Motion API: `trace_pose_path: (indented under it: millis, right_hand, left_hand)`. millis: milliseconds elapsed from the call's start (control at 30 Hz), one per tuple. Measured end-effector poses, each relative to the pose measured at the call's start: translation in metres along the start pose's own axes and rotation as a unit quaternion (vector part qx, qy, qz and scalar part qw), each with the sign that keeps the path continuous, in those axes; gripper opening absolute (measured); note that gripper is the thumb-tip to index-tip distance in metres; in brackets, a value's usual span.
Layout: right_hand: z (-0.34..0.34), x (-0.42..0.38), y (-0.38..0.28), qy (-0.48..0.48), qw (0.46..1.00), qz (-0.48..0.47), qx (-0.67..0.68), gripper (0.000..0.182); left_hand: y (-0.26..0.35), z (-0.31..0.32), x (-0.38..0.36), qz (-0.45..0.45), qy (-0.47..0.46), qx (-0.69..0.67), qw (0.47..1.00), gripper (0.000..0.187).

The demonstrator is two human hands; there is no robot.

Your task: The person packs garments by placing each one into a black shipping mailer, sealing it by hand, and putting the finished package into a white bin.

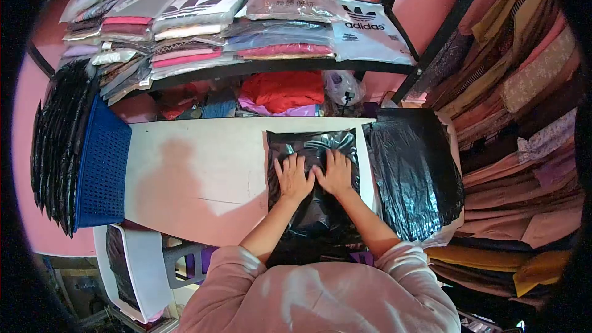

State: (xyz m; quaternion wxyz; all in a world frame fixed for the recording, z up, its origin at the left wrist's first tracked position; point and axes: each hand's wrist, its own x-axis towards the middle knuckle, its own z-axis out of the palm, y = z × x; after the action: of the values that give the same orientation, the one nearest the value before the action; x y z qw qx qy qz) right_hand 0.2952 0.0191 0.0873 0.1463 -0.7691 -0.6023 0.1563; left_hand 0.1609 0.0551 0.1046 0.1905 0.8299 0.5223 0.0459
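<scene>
A black plastic package (313, 209) lies on the white table (191, 172), near its right end. My left hand (294, 177) rests flat on the left part of the package, its fingers spread and pointing away from me. Beside it, my right hand (334, 172) lies flat on the package's right part, fingers also spread. The two thumbs are close together near the middle. Neither hand grips anything. The plastic looks shiny and creased around both hands, and the package's near edge reaches the table's front edge.
Black plastic bags (414, 172) lie stacked to the right. A blue basket (102, 166) of black packages stands at the left. Folded clothes in clear bags (287, 0) fill the shelf (277, 66) above. Garments (524, 166) hang at the right; a white bin (148, 271) is below left.
</scene>
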Motion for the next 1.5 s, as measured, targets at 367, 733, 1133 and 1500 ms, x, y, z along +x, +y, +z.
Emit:
trace_pose_path:
  millis: [367,733,1133,1500]
  right_hand:
    - [0.026,-0.002,0.051,0.112,0.990,0.027,-0.075,0.071]
    - [0.013,-0.151,0.076,0.040,0.985,-0.170,0.009,0.064]
    - [-0.019,-0.211,0.093,-0.134,0.957,-0.249,0.068,0.070]
    - [0.012,-0.196,0.091,0.088,0.975,0.026,0.201,0.017]
  left_hand:
    - [-0.057,0.036,0.008,-0.053,0.154,0.011,0.987,0.059]
    - [-0.134,0.031,-0.144,0.322,0.010,0.224,0.920,0.060]
    - [-0.135,0.010,-0.184,0.386,-0.121,0.094,0.910,0.062]
    - [-0.114,0.055,-0.175,0.050,0.156,-0.202,0.966,0.009]
